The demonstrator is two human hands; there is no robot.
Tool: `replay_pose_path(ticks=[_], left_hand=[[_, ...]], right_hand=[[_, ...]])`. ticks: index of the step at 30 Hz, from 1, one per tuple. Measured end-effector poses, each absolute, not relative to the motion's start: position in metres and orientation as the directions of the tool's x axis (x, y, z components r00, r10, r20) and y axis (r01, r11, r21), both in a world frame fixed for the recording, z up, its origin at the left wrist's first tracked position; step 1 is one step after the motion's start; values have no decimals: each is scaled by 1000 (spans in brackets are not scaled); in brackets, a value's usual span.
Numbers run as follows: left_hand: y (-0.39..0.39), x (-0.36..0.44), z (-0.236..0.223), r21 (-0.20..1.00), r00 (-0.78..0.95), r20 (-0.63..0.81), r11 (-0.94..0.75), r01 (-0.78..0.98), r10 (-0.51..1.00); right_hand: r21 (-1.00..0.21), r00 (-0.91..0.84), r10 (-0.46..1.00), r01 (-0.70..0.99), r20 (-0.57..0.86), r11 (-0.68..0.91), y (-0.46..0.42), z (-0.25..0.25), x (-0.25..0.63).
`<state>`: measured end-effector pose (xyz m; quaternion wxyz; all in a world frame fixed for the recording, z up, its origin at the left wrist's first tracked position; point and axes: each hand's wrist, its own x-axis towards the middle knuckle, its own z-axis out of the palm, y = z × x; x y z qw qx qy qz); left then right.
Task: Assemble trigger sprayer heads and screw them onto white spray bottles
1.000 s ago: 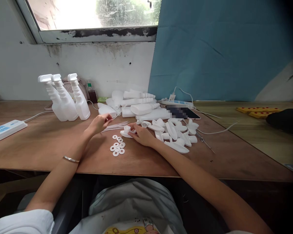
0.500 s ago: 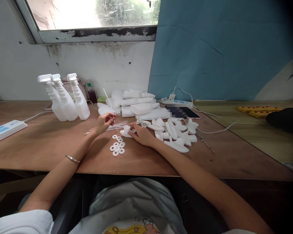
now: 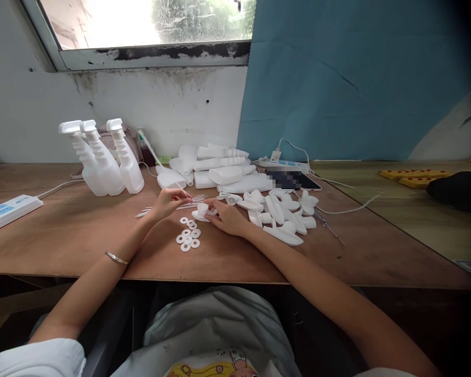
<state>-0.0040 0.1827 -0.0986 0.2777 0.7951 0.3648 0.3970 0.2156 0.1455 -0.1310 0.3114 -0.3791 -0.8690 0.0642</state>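
My left hand point(image 3: 168, 202) pinches a thin white dip tube point(image 3: 153, 153) that slants up and to the left, its lower end close to a white trigger sprayer head point(image 3: 202, 212) lying on the table. My right hand point(image 3: 226, 217) rests on that sprayer head and holds it down with curled fingers. More thin tubes point(image 3: 188, 202) lie in a loose bundle just behind my hands. Several white ring washers point(image 3: 189, 236) lie in front of them. A pile of white sprayer heads point(image 3: 282, 215) sits right of my right hand.
Three assembled white spray bottles point(image 3: 108, 159) stand at the back left. Empty white bottles point(image 3: 220, 170) lie stacked at the back middle. A power strip point(image 3: 8, 208) lies far left, a phone point(image 3: 294, 180) and cables behind the pile. Yellow pieces point(image 3: 416, 179) lie far right.
My left hand picked one tube out of the bundle, lifted it and swung its lower end toward the sprayer head. My right hand stayed on the sprayer head.
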Motion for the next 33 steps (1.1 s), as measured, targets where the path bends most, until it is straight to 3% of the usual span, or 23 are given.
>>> replay_pose_path(ticks=[5, 19, 26, 33], left_hand=[[169, 10, -95, 751, 419, 482, -610, 255, 769], [169, 16, -101, 506, 461, 622, -775, 380, 632], [171, 19, -101, 318, 524, 661, -833, 453, 537], [170, 23, -97, 355, 516, 626, -803, 479, 585]], right_hand=[[-360, -533, 694, 602, 483, 713, 141, -129, 211], [-339, -549, 685, 604, 479, 722, 139, -129, 209], [-335, -545, 687, 609, 481, 719, 138, -130, 208], [-343, -535, 691, 611, 486, 714, 138, -130, 207]])
